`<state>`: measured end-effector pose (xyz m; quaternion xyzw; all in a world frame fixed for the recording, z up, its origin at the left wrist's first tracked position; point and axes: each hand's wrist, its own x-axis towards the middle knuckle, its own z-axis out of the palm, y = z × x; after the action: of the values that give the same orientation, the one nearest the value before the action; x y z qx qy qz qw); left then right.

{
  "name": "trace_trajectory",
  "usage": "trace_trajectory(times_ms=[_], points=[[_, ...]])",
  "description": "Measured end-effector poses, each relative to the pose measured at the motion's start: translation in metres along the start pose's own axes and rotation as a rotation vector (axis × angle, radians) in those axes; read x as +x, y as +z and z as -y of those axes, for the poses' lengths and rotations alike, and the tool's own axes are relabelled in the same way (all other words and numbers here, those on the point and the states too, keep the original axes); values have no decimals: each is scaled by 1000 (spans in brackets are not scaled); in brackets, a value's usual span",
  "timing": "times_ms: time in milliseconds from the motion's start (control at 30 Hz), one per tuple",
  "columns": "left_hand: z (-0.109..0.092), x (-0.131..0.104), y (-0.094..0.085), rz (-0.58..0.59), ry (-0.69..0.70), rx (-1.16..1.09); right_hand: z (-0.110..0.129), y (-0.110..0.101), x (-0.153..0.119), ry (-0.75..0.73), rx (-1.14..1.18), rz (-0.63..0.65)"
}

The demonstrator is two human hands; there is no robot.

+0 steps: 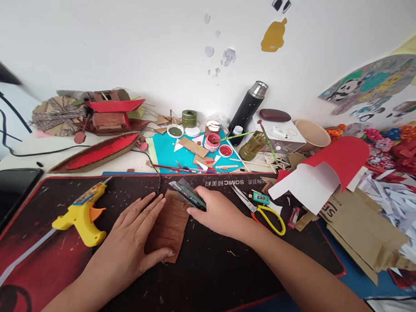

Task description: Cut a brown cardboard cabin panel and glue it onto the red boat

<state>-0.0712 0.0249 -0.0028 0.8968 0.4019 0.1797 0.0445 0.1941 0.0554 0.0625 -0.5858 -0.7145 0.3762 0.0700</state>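
Observation:
A brown-painted piece of cardboard [167,223] lies on the dark desk mat in front of me. Flat across its left side rests my left hand [139,235], fingers stretched out and thumb on the lower edge. My right hand [218,210] is closed around a dark green utility knife [190,195], whose front end points up and left over the card's top edge. The exact contact between the knife and the card is hard to make out. A yellow hot glue gun [85,215] lies to the left of my left hand. Yellow-handled scissors [256,209] lie right of my right hand.
Behind the mat [212,283] are a red-lined model boat [98,153], paint pots [212,141] on blue paper, and a black thermos [247,107]. Rolled red paper [341,156], folded brown cardboard [367,228] and white paper strips [400,204] crowd the right. A phone [13,194] lies left.

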Motion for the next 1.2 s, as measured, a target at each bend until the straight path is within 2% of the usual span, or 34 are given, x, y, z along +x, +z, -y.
trace_trajectory(times_ms=[167,400,600,667,800,867,1067,1200], points=[[-1,2,-2,24,-91,-110,0,1,-7,-19,106,-21],[-9,13,-7,-36,-251,-248,-13,2,-12,62,166,-85],[-21,28,-12,34,-485,-467,-17,10,-11,55,162,-110],[-22,33,-10,42,-493,-431,-16,11,-10,55,164,-106],[-24,43,-5,91,-378,-262,-17,12,-10,56,207,-109],[-26,47,-4,121,-364,-257,-19,14,-10,60,254,-108],[-26,51,-4,189,-512,-404,-35,22,-11,76,531,-100],[-26,51,-4,235,-511,-417,-43,27,-10,24,599,-128]])
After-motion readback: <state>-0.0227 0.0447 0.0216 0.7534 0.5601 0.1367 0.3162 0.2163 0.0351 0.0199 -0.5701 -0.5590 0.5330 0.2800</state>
